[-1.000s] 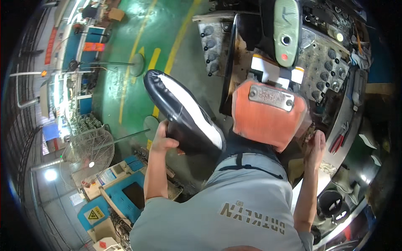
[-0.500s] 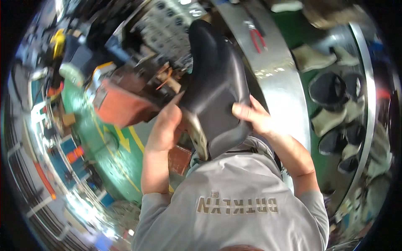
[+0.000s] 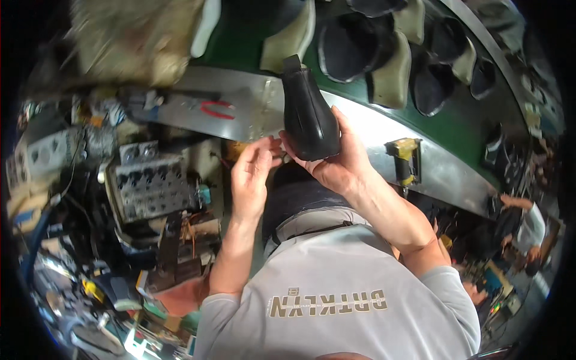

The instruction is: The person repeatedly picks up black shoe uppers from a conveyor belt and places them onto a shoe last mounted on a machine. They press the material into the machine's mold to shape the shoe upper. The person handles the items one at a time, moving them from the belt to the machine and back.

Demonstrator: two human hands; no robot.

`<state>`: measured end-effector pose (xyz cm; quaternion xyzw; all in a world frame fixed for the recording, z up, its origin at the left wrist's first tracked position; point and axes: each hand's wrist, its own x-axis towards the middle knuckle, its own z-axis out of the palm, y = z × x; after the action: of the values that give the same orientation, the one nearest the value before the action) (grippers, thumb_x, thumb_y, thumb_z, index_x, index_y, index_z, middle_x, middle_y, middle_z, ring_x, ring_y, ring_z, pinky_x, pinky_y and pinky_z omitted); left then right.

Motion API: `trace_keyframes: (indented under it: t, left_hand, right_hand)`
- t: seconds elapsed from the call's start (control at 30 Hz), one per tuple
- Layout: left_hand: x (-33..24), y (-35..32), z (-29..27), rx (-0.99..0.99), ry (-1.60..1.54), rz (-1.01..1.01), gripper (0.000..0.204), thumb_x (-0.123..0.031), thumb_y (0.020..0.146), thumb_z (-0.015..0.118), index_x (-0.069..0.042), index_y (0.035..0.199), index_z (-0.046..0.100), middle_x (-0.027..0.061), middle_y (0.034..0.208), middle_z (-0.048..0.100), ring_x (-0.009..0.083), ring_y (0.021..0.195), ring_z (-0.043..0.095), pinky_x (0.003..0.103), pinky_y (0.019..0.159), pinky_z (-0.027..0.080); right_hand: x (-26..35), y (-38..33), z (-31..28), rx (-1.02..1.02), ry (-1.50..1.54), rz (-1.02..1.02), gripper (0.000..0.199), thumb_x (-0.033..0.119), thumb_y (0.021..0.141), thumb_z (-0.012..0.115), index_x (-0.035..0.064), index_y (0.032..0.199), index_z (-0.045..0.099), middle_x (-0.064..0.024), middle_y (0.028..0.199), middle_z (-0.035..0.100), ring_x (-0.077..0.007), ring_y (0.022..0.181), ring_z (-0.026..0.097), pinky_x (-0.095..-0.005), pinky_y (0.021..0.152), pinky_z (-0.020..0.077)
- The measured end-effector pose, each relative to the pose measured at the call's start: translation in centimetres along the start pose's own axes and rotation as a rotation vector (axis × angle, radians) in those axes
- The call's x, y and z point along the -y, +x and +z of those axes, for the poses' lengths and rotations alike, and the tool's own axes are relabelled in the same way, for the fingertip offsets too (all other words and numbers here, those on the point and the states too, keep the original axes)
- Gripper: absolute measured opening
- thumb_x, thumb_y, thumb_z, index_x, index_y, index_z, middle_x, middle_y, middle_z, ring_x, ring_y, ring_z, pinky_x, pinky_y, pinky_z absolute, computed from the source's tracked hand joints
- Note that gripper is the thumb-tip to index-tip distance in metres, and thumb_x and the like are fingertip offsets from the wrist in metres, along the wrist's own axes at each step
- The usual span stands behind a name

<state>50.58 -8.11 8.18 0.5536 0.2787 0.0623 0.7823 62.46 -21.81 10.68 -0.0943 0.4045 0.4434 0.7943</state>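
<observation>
Black boot (image 3: 312, 123) being gripped at its near end by right hand (image 3: 342, 162), left hand (image 3: 254, 169) being held alongside, loosely uncurled, perhaps touching

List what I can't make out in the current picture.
Head view:
- Black footwear piece: far side, turned away and partly covered by the right hand.
- Left hand: whether its fingertips touch the right hand; overlap hides this.
- Topmost black boot part: cut off by the upper edge.
- Co-worker's hand: too small.
</observation>
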Motion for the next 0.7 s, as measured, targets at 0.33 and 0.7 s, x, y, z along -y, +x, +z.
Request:
trace_keyframes:
  t: [0.33, 0.7]
  left_hand:
    - [2.4, 6.7, 11.3, 0.262, 0.298, -0.125, 0.029, -0.016, 0.101, 0.052, 0.002, 0.123, 0.058, 0.0136, 0.114, 0.065, 0.0195, 0.105, 0.062, 0.033, 0.089, 0.051]
    - [10.6, 12.4, 32.9, 0.66, 0.659, -0.242, 0.027, -0.012, 0.098, 0.052, 0.002, 0.12, 0.059, 0.0114, 0.111, 0.067, 0.0172, 0.102, 0.063, 0.03, 0.09, 0.049]
  right_hand:
    - [18.3, -11.4, -9.9, -0.131, -0.074, -0.512, 0.058, 0.048, 0.088, 0.064, 0.0095, 0.131, 0.054, -0.011, 0.124, 0.063, -0.0248, 0.107, 0.064, -0.0423, 0.093, 0.0522]
    - [51.9, -18.0, -31.0, -0.762, -0.435, -1.021, 0.065, 0.036, 0.085, 0.072, 0.0031, 0.135, 0.047, -0.0145, 0.129, 0.057, -0.0229, 0.117, 0.056, -0.0358, 0.101, 0.0435]
